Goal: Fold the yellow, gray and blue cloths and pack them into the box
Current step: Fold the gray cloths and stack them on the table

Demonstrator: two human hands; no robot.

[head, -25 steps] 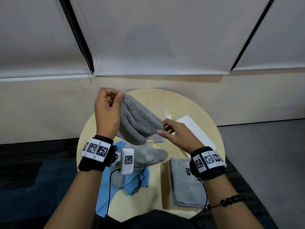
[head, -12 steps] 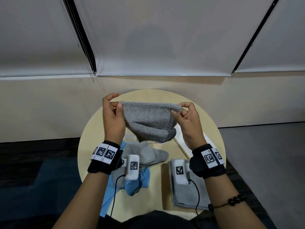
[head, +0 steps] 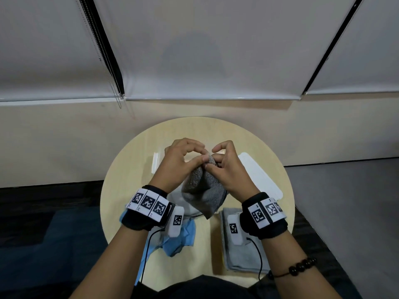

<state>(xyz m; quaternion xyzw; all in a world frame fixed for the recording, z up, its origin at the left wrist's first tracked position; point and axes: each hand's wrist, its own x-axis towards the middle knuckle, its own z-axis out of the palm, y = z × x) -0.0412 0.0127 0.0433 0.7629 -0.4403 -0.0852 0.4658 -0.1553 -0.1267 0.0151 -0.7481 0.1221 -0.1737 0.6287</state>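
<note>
Now I'm pinching the gray cloth [head: 204,190] with left hand [head: 177,165] and right hand [head: 228,171]; a slack grip could drop its corners

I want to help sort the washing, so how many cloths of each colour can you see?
Gray: 3, the held gray cloth, the folded gray cloth and the loose gray cloth lying on the blue one
Blue: 1, the blue cloth
Yellow: 0 in view
Total: 4 cloths
</note>
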